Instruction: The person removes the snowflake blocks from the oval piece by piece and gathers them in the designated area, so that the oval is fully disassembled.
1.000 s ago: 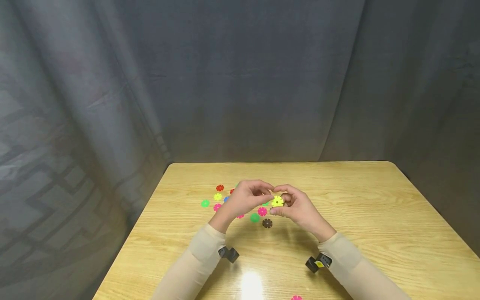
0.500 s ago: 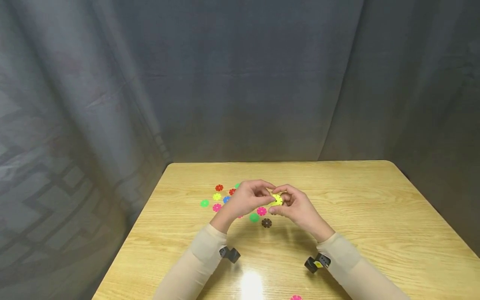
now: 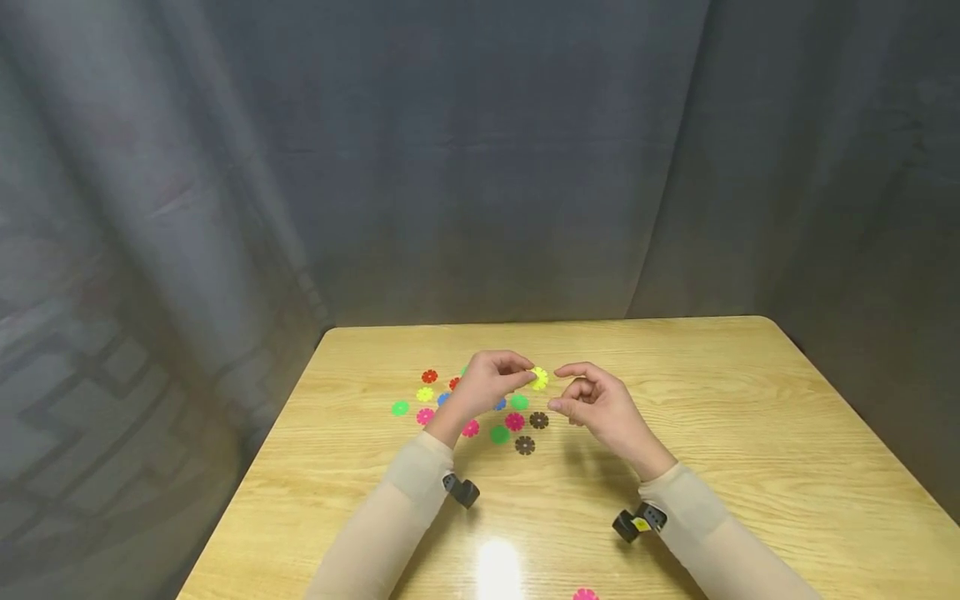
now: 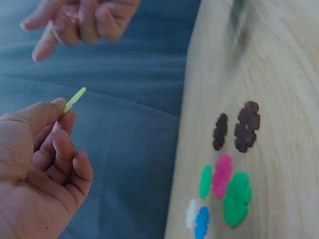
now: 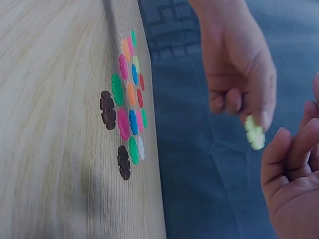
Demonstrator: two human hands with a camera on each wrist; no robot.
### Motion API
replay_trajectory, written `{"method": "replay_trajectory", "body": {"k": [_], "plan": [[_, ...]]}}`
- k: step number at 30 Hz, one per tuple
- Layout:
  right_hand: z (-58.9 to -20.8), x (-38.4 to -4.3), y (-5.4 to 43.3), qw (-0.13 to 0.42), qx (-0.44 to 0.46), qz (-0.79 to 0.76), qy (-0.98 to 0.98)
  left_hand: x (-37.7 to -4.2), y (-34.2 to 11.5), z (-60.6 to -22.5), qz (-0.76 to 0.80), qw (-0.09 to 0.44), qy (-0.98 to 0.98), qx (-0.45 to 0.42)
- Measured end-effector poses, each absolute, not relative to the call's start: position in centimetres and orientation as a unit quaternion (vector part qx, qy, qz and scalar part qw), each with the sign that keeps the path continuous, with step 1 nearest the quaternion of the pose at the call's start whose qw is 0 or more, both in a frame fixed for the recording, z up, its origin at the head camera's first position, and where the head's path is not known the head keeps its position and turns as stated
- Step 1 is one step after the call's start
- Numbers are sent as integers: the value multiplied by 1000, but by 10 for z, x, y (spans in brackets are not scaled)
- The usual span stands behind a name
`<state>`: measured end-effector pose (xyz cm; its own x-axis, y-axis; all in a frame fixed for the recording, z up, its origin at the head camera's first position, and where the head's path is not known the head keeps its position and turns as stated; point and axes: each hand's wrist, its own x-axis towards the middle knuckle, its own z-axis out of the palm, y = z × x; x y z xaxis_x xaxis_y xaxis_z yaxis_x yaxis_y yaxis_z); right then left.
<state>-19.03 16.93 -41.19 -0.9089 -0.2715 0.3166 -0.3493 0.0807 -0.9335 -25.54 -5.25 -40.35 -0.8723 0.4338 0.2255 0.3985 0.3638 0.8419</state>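
Note:
My left hand pinches a yellow notched disc by its edge, between thumb and index finger, above the table. In the left wrist view the disc shows edge-on. Just to the right, my right hand is apart from the disc, thumb and fingers loosely bent with nothing between them. Below the hands lie flat discs of the same kind, among them two brown discs, a pink disc and a green disc. The left hand and forearm hide part of the group in the head view.
More discs lie left of the left hand, including a red disc, a yellow one and a green one. A lone pink disc is at the near edge of view. Grey curtains stand behind the wooden table.
Earlier both hands were at the yellow disc. Now the right hand has let go and drawn apart, while the left hand holds the disc slightly higher and further left.

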Motion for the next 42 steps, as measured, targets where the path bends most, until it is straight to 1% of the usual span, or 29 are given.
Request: {"method": "replay_trajectory", "body": {"k": [7,13,17,21,24,31,39,42], "plan": [[-415,-188,167,44,204,653,-728,-272,-56,-422,498,14,835,231],[-417,-188,166,42,201,648,-733,-285,-54,-436,471,14,853,224],[-416,-186,166,40,197,649,-734,-291,-49,-445,444,29,869,217],[-416,-184,165,36,197,653,-730,-293,-46,-450,425,62,882,192],[-417,-182,165,36,197,656,-728,-293,-45,-452,409,77,891,179],[-418,-181,164,35,201,658,-725,-293,-44,-454,366,83,909,180],[-419,-182,163,36,205,655,-727,-296,-47,-457,360,89,912,177],[-419,-182,162,26,199,656,-728,-295,-50,-459,361,97,911,174]]}}
